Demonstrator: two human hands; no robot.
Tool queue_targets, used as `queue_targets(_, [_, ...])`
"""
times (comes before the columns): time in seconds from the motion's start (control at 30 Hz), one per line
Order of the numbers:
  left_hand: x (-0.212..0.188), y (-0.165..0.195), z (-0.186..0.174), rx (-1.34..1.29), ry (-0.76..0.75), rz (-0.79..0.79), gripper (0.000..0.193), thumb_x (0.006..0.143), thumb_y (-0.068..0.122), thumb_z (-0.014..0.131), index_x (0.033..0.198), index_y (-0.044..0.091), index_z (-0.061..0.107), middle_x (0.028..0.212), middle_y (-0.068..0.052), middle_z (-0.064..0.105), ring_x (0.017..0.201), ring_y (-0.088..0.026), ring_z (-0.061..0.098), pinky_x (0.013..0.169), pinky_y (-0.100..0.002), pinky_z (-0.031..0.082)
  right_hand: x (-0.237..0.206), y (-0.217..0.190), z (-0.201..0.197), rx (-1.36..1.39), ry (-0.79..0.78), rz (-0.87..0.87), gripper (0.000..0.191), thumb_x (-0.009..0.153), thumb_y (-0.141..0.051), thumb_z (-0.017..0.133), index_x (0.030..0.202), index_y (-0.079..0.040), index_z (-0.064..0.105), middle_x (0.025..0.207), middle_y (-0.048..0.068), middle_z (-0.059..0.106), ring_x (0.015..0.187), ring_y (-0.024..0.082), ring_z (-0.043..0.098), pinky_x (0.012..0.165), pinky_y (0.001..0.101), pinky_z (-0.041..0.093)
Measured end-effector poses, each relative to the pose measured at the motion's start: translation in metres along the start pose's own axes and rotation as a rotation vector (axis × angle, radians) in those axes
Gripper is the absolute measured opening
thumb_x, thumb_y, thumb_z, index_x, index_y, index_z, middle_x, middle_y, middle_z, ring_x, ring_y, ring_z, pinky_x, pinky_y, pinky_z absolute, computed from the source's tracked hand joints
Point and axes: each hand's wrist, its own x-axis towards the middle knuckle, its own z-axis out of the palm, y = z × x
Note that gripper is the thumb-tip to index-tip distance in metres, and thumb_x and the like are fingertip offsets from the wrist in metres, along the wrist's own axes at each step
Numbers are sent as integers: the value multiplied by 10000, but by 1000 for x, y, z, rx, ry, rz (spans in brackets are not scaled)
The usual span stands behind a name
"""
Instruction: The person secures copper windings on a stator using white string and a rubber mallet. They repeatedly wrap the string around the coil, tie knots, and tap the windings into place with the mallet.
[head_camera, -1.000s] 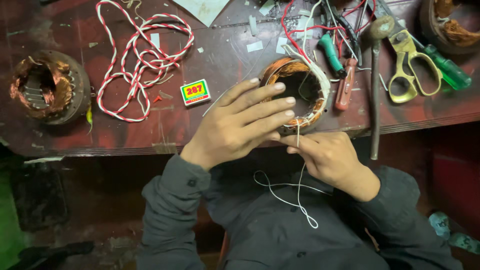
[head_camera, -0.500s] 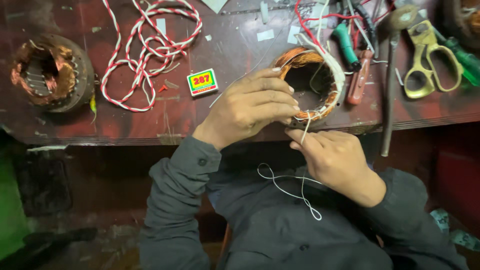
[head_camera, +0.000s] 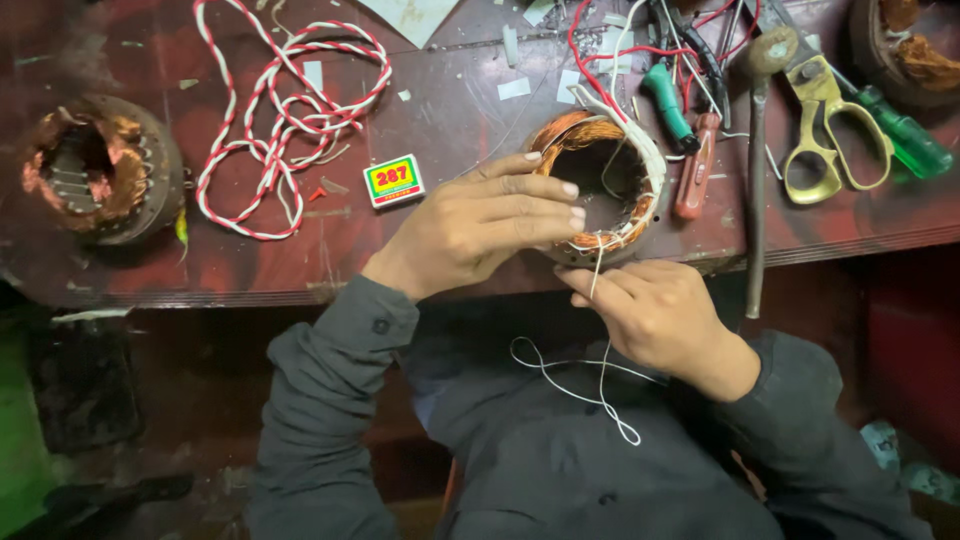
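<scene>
A round motor stator with copper windings (head_camera: 603, 180) stands at the front edge of the dark red workbench (head_camera: 450, 130). My left hand (head_camera: 480, 222) rests on its near left rim, fingers laid across the coil. Just below the stator, my right hand (head_camera: 655, 315) pinches a thin white string (head_camera: 597, 375). The string runs up to the winding and hangs down in loops over my lap.
A second stator (head_camera: 95, 170) sits at the bench's left end. A red-and-white twisted cord (head_camera: 285, 110) and a small matchbox (head_camera: 393, 180) lie left of centre. Yellow-handled scissors (head_camera: 825, 130), screwdrivers (head_camera: 670, 105) and a hammer (head_camera: 757, 170) crowd the right.
The view has shifted slightly. My right hand has moved a little closer under the stator with the string; my left hand stays on the coil.
</scene>
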Motion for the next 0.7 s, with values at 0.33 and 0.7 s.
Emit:
queue_targets(0.33, [5,17,-8,134,-30,62,337,970,96,705,1305,82,676,1317,-79,694,1285,-248,646,1195,-469,444,-1,-14,-4,-98,-53,-7,298,890,-167,725,1143,-10,713,636,21,572,555,205,581,546,353,450])
queue_targets(0.7, [5,31,21,337,84,230,200,962,104,657,1112,6,745,1318,-121,696,1281,-284,654,1168,-456,468,-15,-41,-18,-26,-58,-113,318,917,-237,707,1079,36,685,756,37,607,664,198,587,638,341,461])
